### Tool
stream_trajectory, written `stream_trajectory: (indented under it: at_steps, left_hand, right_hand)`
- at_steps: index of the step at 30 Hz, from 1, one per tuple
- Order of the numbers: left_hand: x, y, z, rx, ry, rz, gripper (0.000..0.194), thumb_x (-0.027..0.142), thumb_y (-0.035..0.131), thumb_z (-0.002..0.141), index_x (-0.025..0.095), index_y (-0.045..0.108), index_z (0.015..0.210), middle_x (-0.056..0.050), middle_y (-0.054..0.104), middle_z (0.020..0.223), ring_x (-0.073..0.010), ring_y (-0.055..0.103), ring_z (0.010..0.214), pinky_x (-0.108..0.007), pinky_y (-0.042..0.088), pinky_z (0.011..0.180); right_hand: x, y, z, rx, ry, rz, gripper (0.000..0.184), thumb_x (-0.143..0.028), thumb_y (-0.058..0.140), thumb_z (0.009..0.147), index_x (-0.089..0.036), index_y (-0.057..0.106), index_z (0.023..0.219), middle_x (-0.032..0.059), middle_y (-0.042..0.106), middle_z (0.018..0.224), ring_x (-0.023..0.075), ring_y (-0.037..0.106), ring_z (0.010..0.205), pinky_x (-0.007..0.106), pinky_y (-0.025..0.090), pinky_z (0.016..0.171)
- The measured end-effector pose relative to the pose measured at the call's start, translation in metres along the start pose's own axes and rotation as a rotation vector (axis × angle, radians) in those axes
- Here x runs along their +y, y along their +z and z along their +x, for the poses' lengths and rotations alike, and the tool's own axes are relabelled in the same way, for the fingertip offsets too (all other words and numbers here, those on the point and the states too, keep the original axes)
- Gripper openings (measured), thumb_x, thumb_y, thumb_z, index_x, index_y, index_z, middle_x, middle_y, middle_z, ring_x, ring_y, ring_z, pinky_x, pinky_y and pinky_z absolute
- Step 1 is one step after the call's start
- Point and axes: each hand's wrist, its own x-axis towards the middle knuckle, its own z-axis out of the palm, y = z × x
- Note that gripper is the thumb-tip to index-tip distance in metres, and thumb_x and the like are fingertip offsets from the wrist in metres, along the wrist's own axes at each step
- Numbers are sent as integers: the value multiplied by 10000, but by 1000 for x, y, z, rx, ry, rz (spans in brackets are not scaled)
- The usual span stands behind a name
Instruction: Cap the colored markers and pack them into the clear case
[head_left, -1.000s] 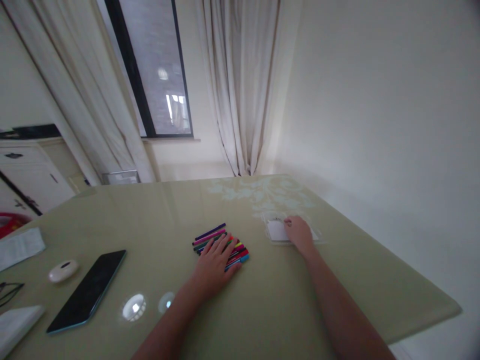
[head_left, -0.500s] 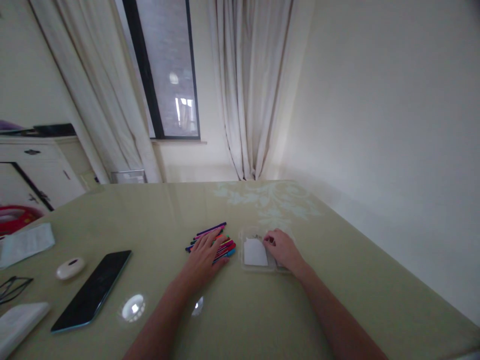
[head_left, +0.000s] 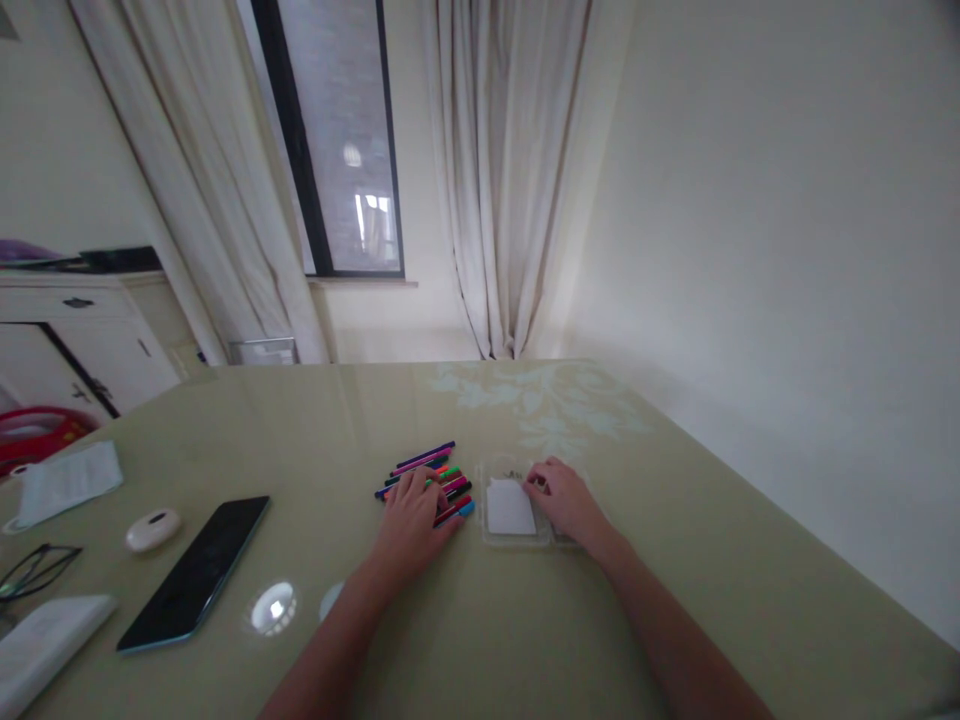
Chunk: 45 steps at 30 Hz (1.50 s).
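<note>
Several coloured marker pens point(head_left: 430, 466) lie side by side on the olive-green table point(head_left: 525, 620). My left hand point(head_left: 411, 514) rests flat on top of them, fingers stretched out and slightly apart. Just to their right sits a clear plastic case point(head_left: 517, 510) with a white card inside. My right hand point(head_left: 564, 497) lies on the right part of that case, fingers curled loosely over its edge; whether it grips the case I cannot make out.
On the left of the table lie a black phone point(head_left: 196, 570), a small white oval object point(head_left: 152, 529), glasses point(head_left: 34, 567), a folded white cloth point(head_left: 69, 480) and a white pad point(head_left: 41, 645). A wall runs along the table's right edge; curtains and a window stand behind.
My right hand has slid the clear case leftward until it sits next to the pens. My left hand stayed on the pens. The camera view shifted slightly.
</note>
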Motion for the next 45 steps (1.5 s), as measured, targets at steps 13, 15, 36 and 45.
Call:
stream_trajectory:
  at_steps: [13,15,36,45]
  left_hand:
    - [4,-2,-7,15,-1,87,294,531,599,912,246,625,846,-96,631,1157,-324,522,1162,-504,447,974]
    - [3,-1,-7,16,-5,77,291,537,611,903,253,630,844,-86,635,1159,-319,528,1162,-502,447,981]
    - [10,0,-5,12,-42,57,240,469,672,876,247,630,796,-77,656,1100,-307,556,1091,-495,469,937]
    - [17,-8,-3,16,-6,62,257,463,638,928,233,635,813,-70,646,1090,-293,545,1089,-466,443,952]
  right_hand:
    - [-8,-4,-7,5,70,-139,164,-181,587,938,-205,744,896,65,681,951,184,651,852,265,425,728]
    - [-9,-5,-7,5,75,-149,164,-174,584,937,-209,742,911,65,684,957,187,653,852,265,416,713]
    - [-10,-3,-6,36,97,-209,239,-184,491,986,-190,729,974,89,668,1030,207,655,932,285,435,765]
    - [-42,12,-7,217,-73,92,252,-231,448,1035,-213,700,1029,85,686,1031,211,635,1003,292,455,900]
